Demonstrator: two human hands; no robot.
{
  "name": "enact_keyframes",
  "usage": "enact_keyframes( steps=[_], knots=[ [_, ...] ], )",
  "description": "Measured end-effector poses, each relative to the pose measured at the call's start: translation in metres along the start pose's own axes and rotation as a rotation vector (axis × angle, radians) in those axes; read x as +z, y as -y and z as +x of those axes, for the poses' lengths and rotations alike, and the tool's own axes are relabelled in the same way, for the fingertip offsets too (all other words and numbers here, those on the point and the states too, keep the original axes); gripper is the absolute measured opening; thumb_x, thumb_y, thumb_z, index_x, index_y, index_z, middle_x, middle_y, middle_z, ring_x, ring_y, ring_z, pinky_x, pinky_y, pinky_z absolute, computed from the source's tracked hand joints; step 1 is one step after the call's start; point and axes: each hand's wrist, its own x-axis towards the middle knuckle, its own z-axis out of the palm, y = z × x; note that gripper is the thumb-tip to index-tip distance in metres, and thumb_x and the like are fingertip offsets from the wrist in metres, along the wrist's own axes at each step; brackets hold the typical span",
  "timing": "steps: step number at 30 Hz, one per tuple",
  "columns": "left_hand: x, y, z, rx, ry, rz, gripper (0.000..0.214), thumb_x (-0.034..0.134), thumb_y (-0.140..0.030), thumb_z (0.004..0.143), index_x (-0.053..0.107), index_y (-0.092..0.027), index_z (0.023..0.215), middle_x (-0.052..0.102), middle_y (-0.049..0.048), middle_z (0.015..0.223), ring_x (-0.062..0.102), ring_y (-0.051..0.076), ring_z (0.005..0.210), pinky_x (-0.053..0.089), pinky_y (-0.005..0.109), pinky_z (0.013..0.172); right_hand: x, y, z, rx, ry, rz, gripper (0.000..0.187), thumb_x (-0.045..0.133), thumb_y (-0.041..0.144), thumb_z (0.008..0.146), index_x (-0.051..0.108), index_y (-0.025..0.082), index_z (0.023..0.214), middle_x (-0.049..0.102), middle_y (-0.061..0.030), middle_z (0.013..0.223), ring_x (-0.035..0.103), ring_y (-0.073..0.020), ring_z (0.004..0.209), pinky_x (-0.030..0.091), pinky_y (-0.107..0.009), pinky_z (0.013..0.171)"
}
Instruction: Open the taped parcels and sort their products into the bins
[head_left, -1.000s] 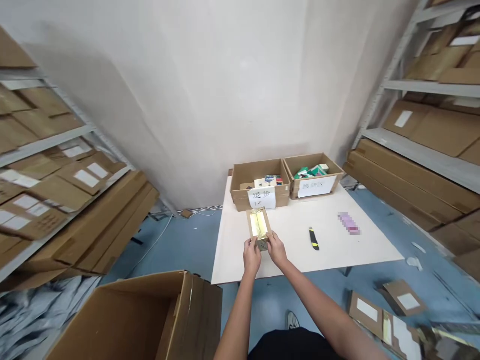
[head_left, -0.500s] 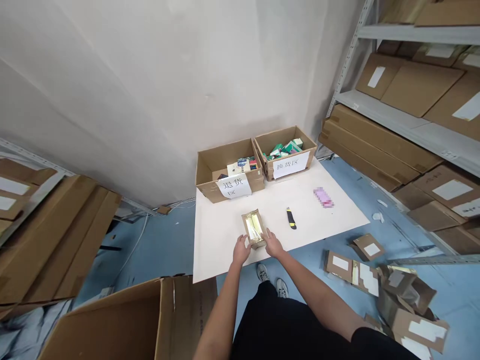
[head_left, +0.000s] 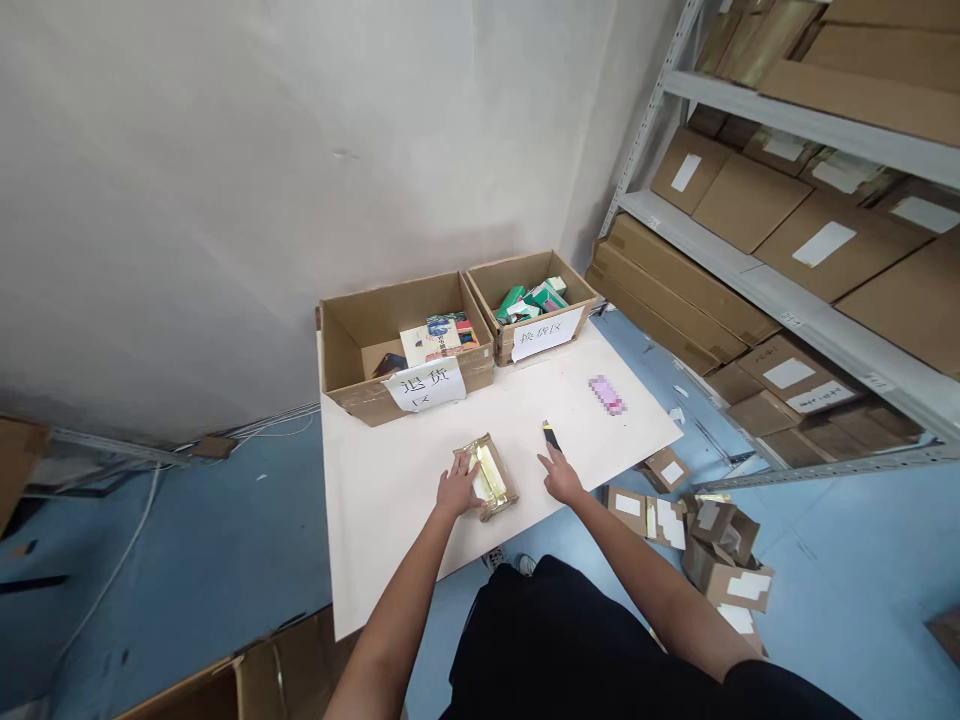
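Observation:
A small cardboard box point(head_left: 491, 478) with yellowish tape over its top lies near the front edge of the white table point(head_left: 382, 510). My left hand point(head_left: 457, 488) rests on the box's left side, fingers and thumb spread apart. To the right lies a black and yellow utility knife point(head_left: 550, 436), its near end partly covered by my fingertips. My right hand point(head_left: 561, 476) reaches to that end with fingers extended and apart. Whether the fingertips press on the knife's handle, I cannot tell.
Two open cartons with handwritten labels stand at the back: the left carton point(head_left: 352, 395) contains books, the right carton point(head_left: 585, 292) green-and-white boxes. A pixelated pink item point(head_left: 607, 395) lies right of the knife. Boxes fill the shelving point(head_left: 720, 240); discarded cartons point(head_left: 731, 560) litter the floor.
My right hand has left the box and moved right to the utility knife. My left hand has shifted onto the box's left side. The box is turned slightly, and the view has swung right.

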Motion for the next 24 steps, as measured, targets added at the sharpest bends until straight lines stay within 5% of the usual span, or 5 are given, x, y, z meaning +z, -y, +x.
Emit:
enact_keyframes(
  steps=[7,11,18,24],
  knots=[
    [0.002,-0.003,0.006,-0.032,-0.014,-0.069,0.108,0.082,-0.056,0.075,0.027,-0.04,0.167,0.001,0.0024,0.18,-0.005,0.034,0.166,0.021,0.063,0.127,0.017,-0.025,-0.002,0.258,0.091,0.057,0.079,0.054,0.007,0.086,0.044,0.021,0.163,0.021,-0.0115,0.177,0.029,-0.0338,0.158,0.045,-0.043,0.116],
    [-0.002,-0.014,0.014,-0.075,-0.029,-0.091,0.103,0.073,-0.063,0.083,0.023,-0.036,0.169,-0.004,0.0041,0.18,-0.007,0.034,0.166,0.032,0.061,0.123,0.019,-0.04,0.009,0.353,0.12,0.086,0.082,0.058,0.009,0.083,0.043,0.023,0.163,0.023,-0.0123,0.176,0.034,-0.0345,0.155,0.045,-0.045,0.115],
    [0.002,-0.02,0.021,-0.109,-0.04,-0.072,0.101,0.063,-0.074,0.087,0.025,-0.031,0.169,-0.002,0.0067,0.18,-0.007,0.033,0.166,0.044,0.054,0.115,0.011,-0.061,0.049,0.405,0.21,0.106,0.078,0.058,0.018,0.09,0.037,0.022,0.165,0.03,-0.0152,0.171,0.041,-0.033,0.151,0.043,-0.042,0.115],
    [-0.006,-0.021,0.032,-0.136,0.006,-0.031,0.1,0.064,-0.071,0.087,0.024,-0.03,0.169,-0.004,0.0069,0.18,-0.01,0.034,0.165,0.046,0.053,0.112,0.028,-0.054,0.073,0.403,0.226,0.112,0.077,0.062,0.024,0.093,0.035,0.023,0.165,0.045,-0.0202,0.156,0.051,-0.0347,0.138,0.05,-0.04,0.104]
  ],
)
